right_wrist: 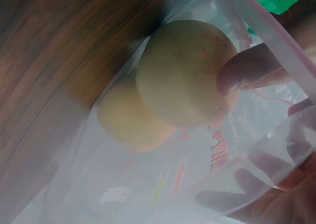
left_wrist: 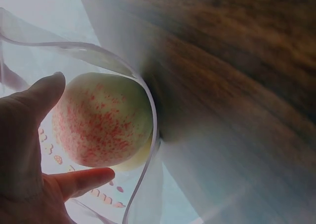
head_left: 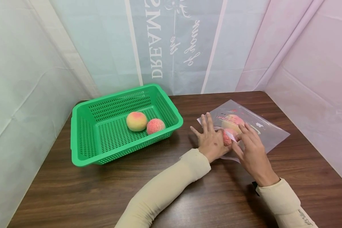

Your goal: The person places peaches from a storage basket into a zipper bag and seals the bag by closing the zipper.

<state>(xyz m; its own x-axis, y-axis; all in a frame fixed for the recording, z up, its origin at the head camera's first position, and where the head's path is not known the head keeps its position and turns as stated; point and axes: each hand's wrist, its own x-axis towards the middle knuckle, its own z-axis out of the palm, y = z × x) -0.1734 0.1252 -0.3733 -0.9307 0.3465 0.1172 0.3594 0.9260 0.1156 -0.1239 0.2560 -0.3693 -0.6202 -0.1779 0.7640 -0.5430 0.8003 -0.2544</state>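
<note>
dark wood-grain table [head_left: 102, 196] lies under both hands. left hand [head_left: 212, 142], fingers spread, touches a round, red-speckled peach [head_left: 227, 140] at the mouth of a translucent plastic bag [head_left: 270, 133]; right hand [head_left: 252, 152] pinches the bag's edge. beyond them, the bag covers a second peach [head_left: 236, 119]. to their left, a green perforated basket [head_left: 125, 144] holds two more peaches [head_left: 136, 121]; pale cloth [head_left: 108, 47] hangs behind.

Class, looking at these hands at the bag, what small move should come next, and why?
I'd probably have the left hand ease the nearer peach deeper into the clear bag, because it sits close to the opening, while another peach lies further in. The right hand pinches the bag's edge, which should steady it.
</note>
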